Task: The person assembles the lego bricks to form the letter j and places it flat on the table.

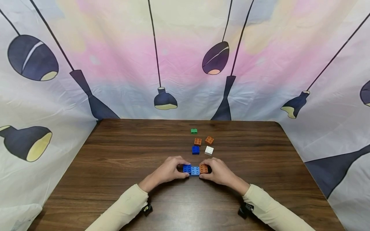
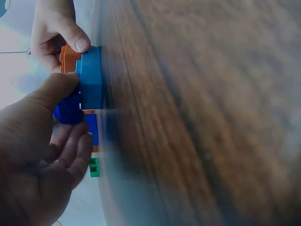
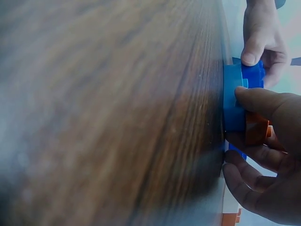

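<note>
Near the middle of the wooden table (image 1: 130, 144): a long light blue brick (image 1: 195, 171) sits with bare bumps showing in its middle
Left hand (image 1: 170, 170): bent a little, thumb and fingers pinching the dark blue brick (image 1: 187, 169) on one end
Right hand (image 1: 219, 171): bent too, pinching the orange brick (image 1: 203, 168) on the other end
Done, it seems: two bricks on top, but I can't tell if they are pushed all the way down
Left loose behind: green brick (image 1: 194, 131), plain orange brick (image 1: 198, 141), turned orange brick (image 1: 209, 140), loose blue brick (image 1: 195, 150), white brick (image 1: 209, 150)

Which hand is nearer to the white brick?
Right. The right hand is just in front of the white brick; the left hand is farther, to its front left.
</note>
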`<state>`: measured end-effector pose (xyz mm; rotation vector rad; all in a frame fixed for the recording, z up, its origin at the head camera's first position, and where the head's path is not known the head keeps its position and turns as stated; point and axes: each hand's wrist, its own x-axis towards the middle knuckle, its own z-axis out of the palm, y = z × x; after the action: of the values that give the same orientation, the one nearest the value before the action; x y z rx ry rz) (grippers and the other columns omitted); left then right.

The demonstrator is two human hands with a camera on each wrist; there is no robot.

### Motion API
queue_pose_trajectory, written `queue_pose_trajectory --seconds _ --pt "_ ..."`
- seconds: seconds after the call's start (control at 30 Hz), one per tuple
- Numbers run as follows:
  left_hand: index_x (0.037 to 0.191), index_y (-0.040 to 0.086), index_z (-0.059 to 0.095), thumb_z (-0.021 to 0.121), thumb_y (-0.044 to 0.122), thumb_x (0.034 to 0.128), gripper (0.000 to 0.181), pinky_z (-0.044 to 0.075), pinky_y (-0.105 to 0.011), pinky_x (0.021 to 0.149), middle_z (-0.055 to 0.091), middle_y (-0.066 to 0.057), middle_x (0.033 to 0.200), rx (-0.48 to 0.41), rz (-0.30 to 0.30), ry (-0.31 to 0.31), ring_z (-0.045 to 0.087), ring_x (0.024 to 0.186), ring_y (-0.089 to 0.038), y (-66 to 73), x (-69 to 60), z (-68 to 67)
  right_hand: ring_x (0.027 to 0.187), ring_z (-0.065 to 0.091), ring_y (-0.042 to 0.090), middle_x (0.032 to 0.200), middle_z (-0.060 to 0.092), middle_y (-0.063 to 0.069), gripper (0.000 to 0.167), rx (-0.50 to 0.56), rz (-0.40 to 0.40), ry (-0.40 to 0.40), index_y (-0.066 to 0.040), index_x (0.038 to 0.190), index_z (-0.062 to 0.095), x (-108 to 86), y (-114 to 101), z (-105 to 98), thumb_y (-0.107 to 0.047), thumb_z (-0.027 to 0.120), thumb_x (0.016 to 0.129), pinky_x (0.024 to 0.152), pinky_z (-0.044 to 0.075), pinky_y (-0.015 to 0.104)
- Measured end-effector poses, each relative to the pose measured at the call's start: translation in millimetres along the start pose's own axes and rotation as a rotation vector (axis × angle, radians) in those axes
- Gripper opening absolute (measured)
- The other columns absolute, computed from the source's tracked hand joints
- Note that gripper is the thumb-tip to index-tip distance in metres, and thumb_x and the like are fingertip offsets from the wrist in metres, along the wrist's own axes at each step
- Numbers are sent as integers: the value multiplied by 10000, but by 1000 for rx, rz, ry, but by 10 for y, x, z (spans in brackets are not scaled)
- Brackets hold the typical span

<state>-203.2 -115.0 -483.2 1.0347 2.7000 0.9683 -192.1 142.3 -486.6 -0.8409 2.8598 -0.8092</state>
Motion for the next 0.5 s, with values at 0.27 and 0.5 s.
queue_pose_trajectory --seconds 0.27,0.5 --pt "1201 81 749 815 251 869 379 478 -225 709 699 22 1027 12 -25 -26 555 819 -46 28 23 -4 843 589 112 946 709 -30 397 7 0 6 -72 1140 736 1 -2 0 -297 863 839 727 475 322" --pt "1308 95 653 767 328 893 490 506 -399 947 668 -35 1240 60 -55 -82 617 1102 -168 106 11 2 854 585 109 968 709 -28 404 0 -3 -2 -75 1149 731 7 13 10 -304 859 842 735 471 328"
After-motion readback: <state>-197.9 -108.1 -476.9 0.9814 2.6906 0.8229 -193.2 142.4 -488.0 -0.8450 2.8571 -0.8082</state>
